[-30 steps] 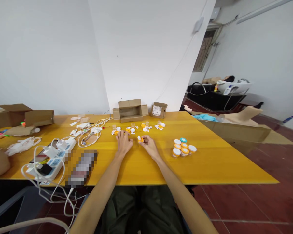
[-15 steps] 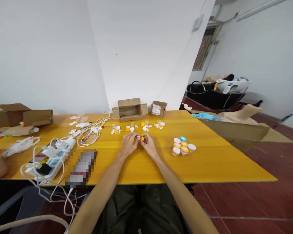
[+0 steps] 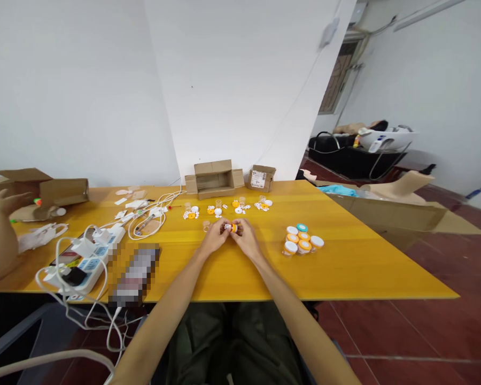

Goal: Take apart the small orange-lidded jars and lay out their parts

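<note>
Both hands meet above the yellow table (image 3: 176,267). My left hand (image 3: 215,235) is closed on small white pieces with dark marks (image 3: 227,226). My right hand (image 3: 245,237) grips an orange-and-white lid (image 3: 234,228), right beside those pieces. A clear empty cup (image 3: 206,226) stands just left of my left hand. Behind the hands lie several groups of white and orange lids, clear cups and small white pieces (image 3: 263,206). To the right stands a cluster of lidded jars (image 3: 303,246) with white, orange and teal tops.
Two open cardboard boxes, one larger (image 3: 214,184) and one smaller (image 3: 260,178), stand by the wall. At left are a power strip (image 3: 100,262) with white cables, a pixelated phone (image 3: 135,275), another box (image 3: 64,191) and another person's hand (image 3: 2,224).
The other person's hand at the far left has risen into view with spread fingers. My hands stay together; the clear cup and the small white pieces in my left hand show more plainly.
</note>
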`<state>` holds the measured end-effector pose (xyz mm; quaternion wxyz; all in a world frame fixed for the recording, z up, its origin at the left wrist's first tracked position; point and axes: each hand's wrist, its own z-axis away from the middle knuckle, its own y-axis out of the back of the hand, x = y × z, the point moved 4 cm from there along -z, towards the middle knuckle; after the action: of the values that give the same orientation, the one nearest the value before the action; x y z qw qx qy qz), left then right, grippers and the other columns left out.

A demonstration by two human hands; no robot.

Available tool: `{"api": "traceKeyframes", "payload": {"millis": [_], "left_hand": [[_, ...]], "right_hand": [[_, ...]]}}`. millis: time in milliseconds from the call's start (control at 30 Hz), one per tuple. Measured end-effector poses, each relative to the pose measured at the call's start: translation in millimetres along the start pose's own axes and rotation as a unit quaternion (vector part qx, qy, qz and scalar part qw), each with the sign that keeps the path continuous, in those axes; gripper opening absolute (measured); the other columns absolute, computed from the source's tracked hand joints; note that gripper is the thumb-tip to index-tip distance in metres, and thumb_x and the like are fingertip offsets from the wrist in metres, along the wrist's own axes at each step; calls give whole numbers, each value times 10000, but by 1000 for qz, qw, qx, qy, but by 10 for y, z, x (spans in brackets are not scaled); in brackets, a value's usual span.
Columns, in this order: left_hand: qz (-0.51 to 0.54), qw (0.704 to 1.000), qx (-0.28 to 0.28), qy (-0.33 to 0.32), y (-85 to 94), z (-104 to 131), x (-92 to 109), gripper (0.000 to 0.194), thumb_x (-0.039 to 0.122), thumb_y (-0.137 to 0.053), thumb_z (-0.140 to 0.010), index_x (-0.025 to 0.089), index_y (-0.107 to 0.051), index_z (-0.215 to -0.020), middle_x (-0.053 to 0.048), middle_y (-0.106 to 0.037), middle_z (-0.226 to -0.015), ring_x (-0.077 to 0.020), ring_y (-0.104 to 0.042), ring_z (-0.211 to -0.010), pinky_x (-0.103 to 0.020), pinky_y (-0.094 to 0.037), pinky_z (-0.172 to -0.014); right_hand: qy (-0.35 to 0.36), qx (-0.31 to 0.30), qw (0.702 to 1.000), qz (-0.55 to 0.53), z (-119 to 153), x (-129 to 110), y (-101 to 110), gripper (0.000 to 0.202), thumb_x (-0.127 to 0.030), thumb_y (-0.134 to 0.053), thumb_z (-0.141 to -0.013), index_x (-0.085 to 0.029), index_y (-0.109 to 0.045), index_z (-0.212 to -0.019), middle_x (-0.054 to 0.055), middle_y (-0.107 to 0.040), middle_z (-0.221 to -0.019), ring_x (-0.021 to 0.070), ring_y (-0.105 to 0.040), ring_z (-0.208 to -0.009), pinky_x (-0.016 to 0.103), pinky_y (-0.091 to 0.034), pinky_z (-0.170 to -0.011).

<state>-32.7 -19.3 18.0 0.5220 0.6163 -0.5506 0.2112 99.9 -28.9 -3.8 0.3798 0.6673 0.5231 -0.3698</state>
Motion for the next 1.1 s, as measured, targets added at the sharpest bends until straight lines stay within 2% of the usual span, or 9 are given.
{"api": "traceKeyframes", "payload": {"millis": [167,367,533,700,933,1100], "left_hand": [[12,1000,-10,2,-9,-22,-75,93,269,-587,-821,194,-611,-871,12,-651,-778,-146,-588,-708,-260,-470,-694],[20,1000,-5,10,8,-37,-115,102,288,-612,-806,190,-625,-835,13,-643,-755,-143,-574,-708,-262,-471,-706],[34,999,-4,12,11,-46,-127,84,254,-618,-787,180,-648,-814,23,-624,-702,-138,-556,-669,-254,-454,-676],[56,998,4,15,12,-49,-130,81,239,-638,-768,176,-676,-803,21,-635,-686,-140,-569,-663,-253,-459,-672],[101,994,-9,32,24,-71,-173,144,282,-671,-769,162,-724,-829,25,-606,-596,-117,-528,-541,-241,-447,-581],[87,996,20,32,58,-83,-199,141,271,-670,-769,164,-733,-836,32,-595,-559,-112,-527,-515,-235,-445,-565]], "right_hand": [[7,-20,1000,0,-8,41,-23,168,-283,-622,-701,-241,-603,-862,29,-661,-918,208,-650,-842,354,-553,-803],[1,-67,997,-29,11,-7,-62,176,-369,-640,-741,-234,-599,-846,6,-694,-818,194,-656,-743,327,-545,-720],[-11,-66,997,-32,14,-38,-44,236,-433,-682,-730,-221,-619,-811,7,-701,-784,191,-647,-712,320,-534,-694],[-22,-61,997,-35,10,-28,-38,203,-382,-691,-701,-216,-641,-806,12,-710,-787,195,-648,-706,326,-535,-693],[-37,-62,995,-63,5,-17,-31,182,-322,-678,-658,-213,-652,-802,13,-713,-752,207,-659,-709,335,-542,-688],[-42,-33,998,-36,-3,24,-29,176,-288,-662,-636,-225,-623,-795,-6,-682,-718,197,-639,-675,331,-538,-667]]}}
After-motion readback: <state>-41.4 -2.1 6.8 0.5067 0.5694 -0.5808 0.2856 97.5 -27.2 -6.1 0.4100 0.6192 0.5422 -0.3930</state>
